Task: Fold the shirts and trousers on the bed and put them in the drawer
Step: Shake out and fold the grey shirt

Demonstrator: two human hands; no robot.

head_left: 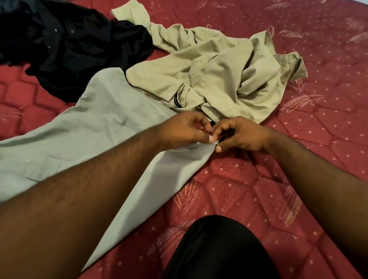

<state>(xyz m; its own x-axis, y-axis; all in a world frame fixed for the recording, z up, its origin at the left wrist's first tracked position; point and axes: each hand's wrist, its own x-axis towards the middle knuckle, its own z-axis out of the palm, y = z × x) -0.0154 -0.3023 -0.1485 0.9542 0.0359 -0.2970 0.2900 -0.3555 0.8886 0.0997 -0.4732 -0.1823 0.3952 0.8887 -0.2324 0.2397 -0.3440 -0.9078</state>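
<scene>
Beside the khaki shirt [215, 74], my left hand [184, 129] and right hand [240, 134] pinched the grey garment's [89, 134] corner; it seemed light, limp, best held by edges.

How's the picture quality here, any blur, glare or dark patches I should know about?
Head view: dim, soft room light with no glare; the black crumpled shirt loses its folds in shadow; wide-angle bending curves the red quilted mattress at the edges; both hands pinching the pale grey-green garment are fairly sharp; the near forearms look soft.
</scene>
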